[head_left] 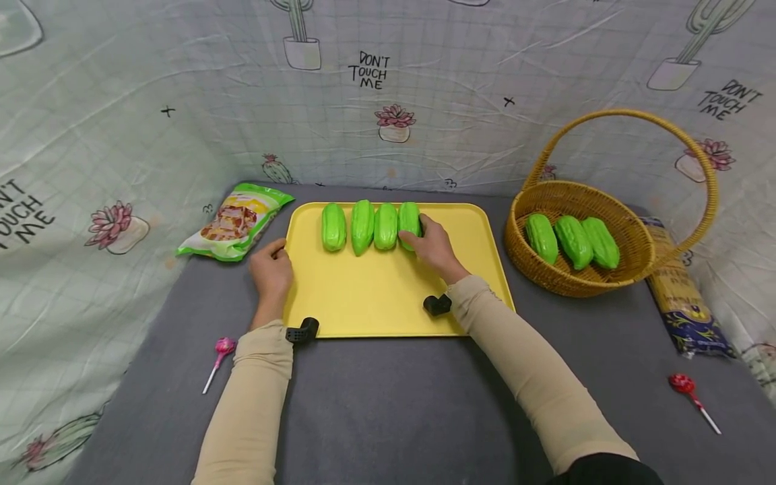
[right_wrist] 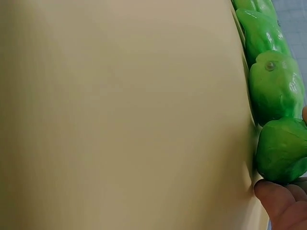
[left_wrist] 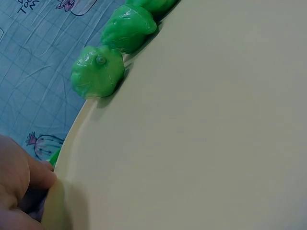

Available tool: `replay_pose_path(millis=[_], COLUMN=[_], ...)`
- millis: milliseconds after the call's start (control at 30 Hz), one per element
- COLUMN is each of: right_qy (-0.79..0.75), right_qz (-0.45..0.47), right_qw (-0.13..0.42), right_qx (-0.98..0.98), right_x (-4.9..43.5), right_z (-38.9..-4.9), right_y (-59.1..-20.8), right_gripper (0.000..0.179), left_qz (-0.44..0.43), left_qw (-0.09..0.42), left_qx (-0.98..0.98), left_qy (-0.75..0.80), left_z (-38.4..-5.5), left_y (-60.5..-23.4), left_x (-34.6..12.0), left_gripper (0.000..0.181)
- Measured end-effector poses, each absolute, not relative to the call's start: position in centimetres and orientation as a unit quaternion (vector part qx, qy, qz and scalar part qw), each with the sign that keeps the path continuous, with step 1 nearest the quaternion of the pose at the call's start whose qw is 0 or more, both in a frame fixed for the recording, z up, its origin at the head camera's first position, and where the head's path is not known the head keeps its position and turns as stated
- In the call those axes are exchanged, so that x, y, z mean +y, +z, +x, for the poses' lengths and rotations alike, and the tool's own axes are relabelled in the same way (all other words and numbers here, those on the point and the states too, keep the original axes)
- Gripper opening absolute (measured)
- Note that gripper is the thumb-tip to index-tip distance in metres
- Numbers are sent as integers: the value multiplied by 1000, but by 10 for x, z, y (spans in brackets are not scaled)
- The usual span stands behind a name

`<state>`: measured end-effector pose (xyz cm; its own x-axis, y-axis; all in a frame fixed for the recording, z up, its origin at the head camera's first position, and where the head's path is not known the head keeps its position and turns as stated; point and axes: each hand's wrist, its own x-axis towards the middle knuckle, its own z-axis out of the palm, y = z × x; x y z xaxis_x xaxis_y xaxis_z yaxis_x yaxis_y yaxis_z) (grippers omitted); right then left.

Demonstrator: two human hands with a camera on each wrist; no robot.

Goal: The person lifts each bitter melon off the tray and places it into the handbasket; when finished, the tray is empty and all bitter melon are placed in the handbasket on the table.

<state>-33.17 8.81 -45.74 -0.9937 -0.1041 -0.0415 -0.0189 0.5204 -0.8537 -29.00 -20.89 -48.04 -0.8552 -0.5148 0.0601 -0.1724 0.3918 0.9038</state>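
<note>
Several bright green, ridged, oblong toy vegetables stand in a side-by-side row along the far part of a yellow tray (head_left: 364, 296). My right hand (head_left: 435, 249) holds the rightmost green vegetable (head_left: 409, 219) between thumb and fingers, and that vegetable rests in line with the others. In the right wrist view, fingers (right_wrist: 276, 199) lie against the end vegetable (right_wrist: 282, 151). At the tray's left edge, my left hand (head_left: 271, 273) grips the rim. The left wrist view shows that hand (left_wrist: 17, 182) at the rim, apart from the leftmost vegetable (left_wrist: 98, 72).
A wicker basket (head_left: 572, 286) with a tall handle stands right of the tray, holding three green vegetables (head_left: 572, 241). Behind it lies a gold-and-blue packet (head_left: 688, 306). A green snack bag (head_left: 236, 222) is at the back left. Lollipops lie left (head_left: 224, 347) and right (head_left: 683, 384).
</note>
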Motion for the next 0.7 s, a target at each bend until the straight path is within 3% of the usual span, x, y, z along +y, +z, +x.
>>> replay_pose_path(millis=[267,700], right_qy=[-480,-497], right_qz=[-41,-60], right_qw=[33,34], right_qx=[876,865], right_x=[91,112], right_z=[-329,-315], right_y=[-451,-433], right_gripper=[54,68], left_qz=[210,215], left_qw=[153,152], left_qx=[-817,-816], left_qy=[-515,-514], left_z=[-288,-287], left_y=[-477,-476], left_x=[-209,-207], left_gripper=[37,37])
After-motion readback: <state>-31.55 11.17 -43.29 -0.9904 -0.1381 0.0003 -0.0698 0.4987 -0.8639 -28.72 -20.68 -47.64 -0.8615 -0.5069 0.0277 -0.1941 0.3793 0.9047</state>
